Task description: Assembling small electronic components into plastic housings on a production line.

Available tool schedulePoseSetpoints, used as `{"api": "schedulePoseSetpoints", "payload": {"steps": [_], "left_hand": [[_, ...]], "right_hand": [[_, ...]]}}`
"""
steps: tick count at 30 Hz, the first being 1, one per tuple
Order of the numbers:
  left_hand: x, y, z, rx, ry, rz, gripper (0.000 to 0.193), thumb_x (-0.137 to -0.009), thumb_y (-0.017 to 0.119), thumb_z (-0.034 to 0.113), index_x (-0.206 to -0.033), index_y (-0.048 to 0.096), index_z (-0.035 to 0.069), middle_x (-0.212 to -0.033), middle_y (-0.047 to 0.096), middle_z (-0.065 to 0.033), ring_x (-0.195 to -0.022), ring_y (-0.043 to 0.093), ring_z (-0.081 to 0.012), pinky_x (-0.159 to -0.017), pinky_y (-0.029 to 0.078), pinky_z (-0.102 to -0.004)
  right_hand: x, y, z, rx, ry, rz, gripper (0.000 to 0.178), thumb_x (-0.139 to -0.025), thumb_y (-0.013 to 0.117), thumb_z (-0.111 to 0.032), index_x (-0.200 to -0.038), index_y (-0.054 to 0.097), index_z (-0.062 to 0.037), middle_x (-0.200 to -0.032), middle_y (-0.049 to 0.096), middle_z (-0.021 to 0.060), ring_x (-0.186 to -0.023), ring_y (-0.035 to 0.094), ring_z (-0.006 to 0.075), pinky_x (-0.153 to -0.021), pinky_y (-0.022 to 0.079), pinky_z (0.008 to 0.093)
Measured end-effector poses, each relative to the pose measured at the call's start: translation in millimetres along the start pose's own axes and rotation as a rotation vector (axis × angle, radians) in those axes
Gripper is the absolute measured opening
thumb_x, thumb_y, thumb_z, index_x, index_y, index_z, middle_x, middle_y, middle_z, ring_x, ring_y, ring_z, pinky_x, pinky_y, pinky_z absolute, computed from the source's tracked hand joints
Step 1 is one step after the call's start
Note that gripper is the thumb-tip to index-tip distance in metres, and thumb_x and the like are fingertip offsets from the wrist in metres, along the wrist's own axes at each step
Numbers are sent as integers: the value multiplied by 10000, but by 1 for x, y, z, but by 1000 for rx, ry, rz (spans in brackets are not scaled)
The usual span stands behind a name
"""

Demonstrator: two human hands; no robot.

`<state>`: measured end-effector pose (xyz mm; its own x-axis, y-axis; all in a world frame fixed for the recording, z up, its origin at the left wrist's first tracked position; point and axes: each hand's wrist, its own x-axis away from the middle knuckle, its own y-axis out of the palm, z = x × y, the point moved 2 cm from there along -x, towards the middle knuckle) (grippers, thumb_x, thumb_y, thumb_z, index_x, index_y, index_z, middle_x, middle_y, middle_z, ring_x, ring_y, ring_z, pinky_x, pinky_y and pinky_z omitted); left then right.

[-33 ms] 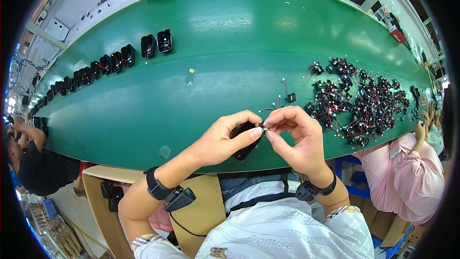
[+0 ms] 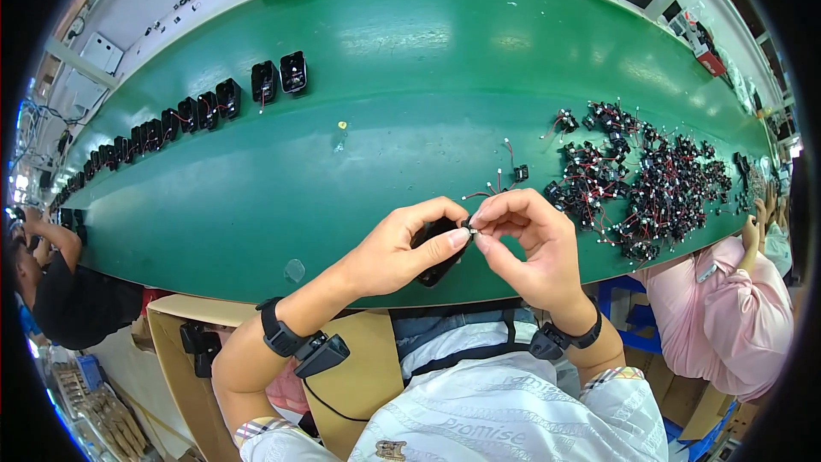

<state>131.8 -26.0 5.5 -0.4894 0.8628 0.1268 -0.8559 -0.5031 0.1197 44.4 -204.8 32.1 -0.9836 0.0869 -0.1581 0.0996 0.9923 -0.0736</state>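
Observation:
Close to the table's near edge, my left hand (image 2: 410, 244) is wrapped round a black plastic housing (image 2: 438, 269). Its thumb presses by the housing's upper right edge. My right hand (image 2: 532, 248) faces it, thumb and forefinger pinched on a small pale connector (image 2: 471, 230) right at that edge. My fingers cover most of the connector and part of the housing. Just beyond my right hand lie a small black part with wires (image 2: 520, 173) and some loose red wires with white ends (image 2: 492, 192).
A wide heap of black wired parts (image 2: 667, 192) covers the right of the green table (image 2: 410, 137). Black housings (image 2: 205, 111) stand in a curved row at left. Co-workers sit at both sides, one in pink (image 2: 710, 316). An open cardboard box (image 2: 184, 359) stands below the edge.

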Motion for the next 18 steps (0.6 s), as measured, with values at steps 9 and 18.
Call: {"api": "schedulePoseSetpoints", "payload": {"steps": [9, 18], "left_hand": [[-3, -3, -7, 278, -133, -234, 431, -1091, 436, 439, -1109, 597, 40, -916, 630, -36, -834, 674, -132, -746, 531, -276], [-5, -11, -16, 93, -89, -303, 412, -1110, 418, 397, -957, 565, 44, -853, 505, 42, -816, 451, -67, -761, 418, -262]], "right_hand": [[-8, -12, -6, 282, -306, -187, 241, -779, 749, 87, -996, 763, -16, -1007, 732, 134, -901, 732, 227, -799, 587, 308], [-13, -13, -6, 451, -358, -287, 208, -733, 847, -24, -926, 783, -64, -884, 704, 84, -748, 701, 228, -648, 575, 311]]}}
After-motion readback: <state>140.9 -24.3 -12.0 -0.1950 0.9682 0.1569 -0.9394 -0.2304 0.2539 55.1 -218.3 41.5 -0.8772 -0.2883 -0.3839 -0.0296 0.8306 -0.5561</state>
